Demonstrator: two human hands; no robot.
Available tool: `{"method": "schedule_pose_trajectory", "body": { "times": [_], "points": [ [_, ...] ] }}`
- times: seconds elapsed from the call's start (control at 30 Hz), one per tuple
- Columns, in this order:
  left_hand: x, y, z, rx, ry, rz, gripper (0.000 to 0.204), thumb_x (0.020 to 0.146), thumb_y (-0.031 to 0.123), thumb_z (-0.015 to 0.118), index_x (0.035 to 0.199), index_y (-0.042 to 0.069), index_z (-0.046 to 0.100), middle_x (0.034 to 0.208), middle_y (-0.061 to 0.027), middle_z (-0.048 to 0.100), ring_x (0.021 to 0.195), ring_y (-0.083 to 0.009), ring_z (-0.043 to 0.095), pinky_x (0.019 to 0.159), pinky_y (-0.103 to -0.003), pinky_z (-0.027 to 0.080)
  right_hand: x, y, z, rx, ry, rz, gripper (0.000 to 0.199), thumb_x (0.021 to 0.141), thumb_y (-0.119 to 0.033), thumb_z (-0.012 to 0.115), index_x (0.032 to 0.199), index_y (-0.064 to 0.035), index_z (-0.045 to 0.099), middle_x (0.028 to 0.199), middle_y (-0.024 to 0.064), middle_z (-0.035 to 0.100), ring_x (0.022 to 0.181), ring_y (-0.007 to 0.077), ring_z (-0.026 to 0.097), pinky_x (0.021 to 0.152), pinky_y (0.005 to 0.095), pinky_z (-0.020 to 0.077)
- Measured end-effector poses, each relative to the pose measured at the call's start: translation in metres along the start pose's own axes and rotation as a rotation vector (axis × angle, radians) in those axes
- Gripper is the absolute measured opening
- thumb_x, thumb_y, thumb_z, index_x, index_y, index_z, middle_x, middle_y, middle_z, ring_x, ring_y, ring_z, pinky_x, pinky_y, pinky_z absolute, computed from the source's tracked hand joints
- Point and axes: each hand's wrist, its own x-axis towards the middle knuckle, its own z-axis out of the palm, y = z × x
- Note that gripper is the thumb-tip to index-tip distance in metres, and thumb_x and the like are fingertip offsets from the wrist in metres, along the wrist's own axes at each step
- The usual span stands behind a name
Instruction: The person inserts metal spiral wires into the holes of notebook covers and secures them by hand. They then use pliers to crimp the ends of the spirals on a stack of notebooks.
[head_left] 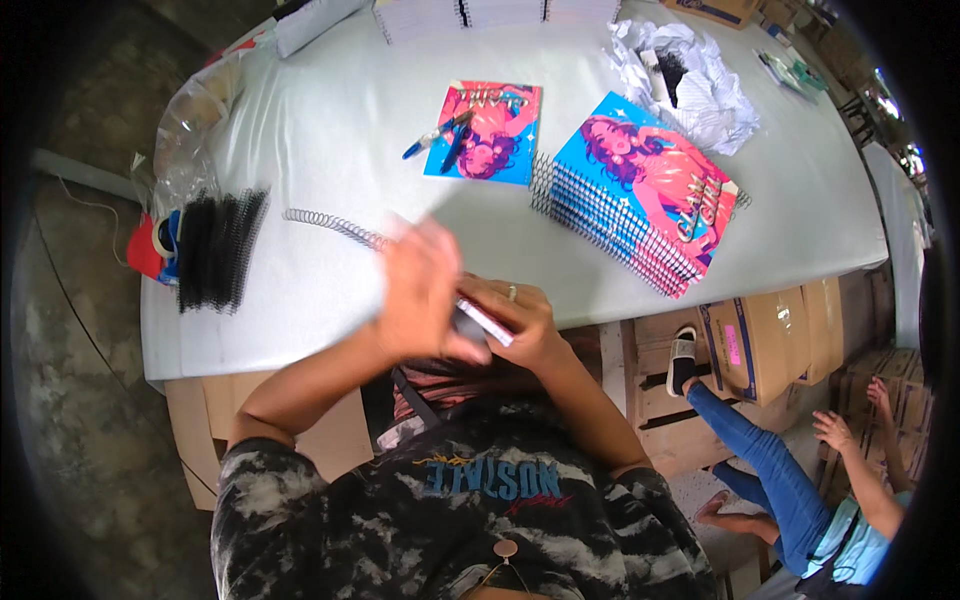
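My right hand [520,315] grips a notebook [485,322], seen almost edge-on close to my body at the table's front edge. My left hand [422,290] is beside it, its fingers smeared by motion. A loose dark wire spiral coil [330,222] runs from the left up to my left hand, where its end goes out of sight. Whether the fingers close on the coil does not show. Beyond my hands lies a pink-and-blue illustrated cover [510,140] with a pen [432,140] and a dark tool across it. To its right is a stack of spiral-bound notebooks [650,190] with similar covers.
A bundle of black spiral coils [222,250] lies at the left, beside a tape roll [167,235] and clear plastic [195,120]. Crumpled white paper [700,95] is at the back right. Cardboard boxes [775,335] and another person's legs [760,450] are at the right, beyond the table.
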Motion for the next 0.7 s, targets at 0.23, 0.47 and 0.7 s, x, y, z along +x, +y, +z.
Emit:
{"method": "schedule_pose_trajectory", "body": {
  "times": [0.23, 0.47, 0.7],
  "points": [
    [-0.020, 0.019, 0.011, -0.062, 0.107, 0.101, 0.088, 0.071, 0.078, 0.041, 0.136, 0.018, 0.032, 0.130, -0.0348, 0.032, 0.122, -0.0495, 0.029, 0.095, -0.068, 0.020, -0.001, -0.002, 0.009, -0.112, -0.016, -0.074, 0.050, 0.068, -0.008, 0.069, 0.116, -0.0027, 0.057, 0.105, 0.0123, 0.064, 0.090, 0.0267, 0.065, 0.075, 0.0358, 0.0530],
    [0.034, 0.005, -0.006, 0.186, 0.276, 0.254, 0.095, 0.077, 0.076, 0.030, 0.136, 0.001, 0.024, 0.136, -0.0281, 0.026, 0.121, -0.0494, 0.028, 0.095, -0.069, 0.019, 0.007, 0.003, 0.002, -0.072, 0.023, -0.010, 0.049, 0.066, -0.015, 0.071, 0.112, -0.0029, 0.059, 0.104, 0.0148, 0.064, 0.088, 0.0280, 0.065, 0.075, 0.0361, 0.0521],
    [0.001, 0.034, 0.007, -0.194, 0.023, -0.087, 0.104, 0.074, 0.067, 0.053, 0.141, 0.002, 0.009, 0.140, -0.0341, 0.010, 0.127, -0.0548, 0.014, 0.095, -0.070, 0.010, 0.014, 0.000, 0.004, 0.071, 0.027, 0.082, 0.051, 0.077, -0.019, 0.065, 0.124, -0.0027, 0.050, 0.120, 0.0153, 0.055, 0.108, 0.0288, 0.056, 0.088, 0.0354, 0.0458]
  ]
}}
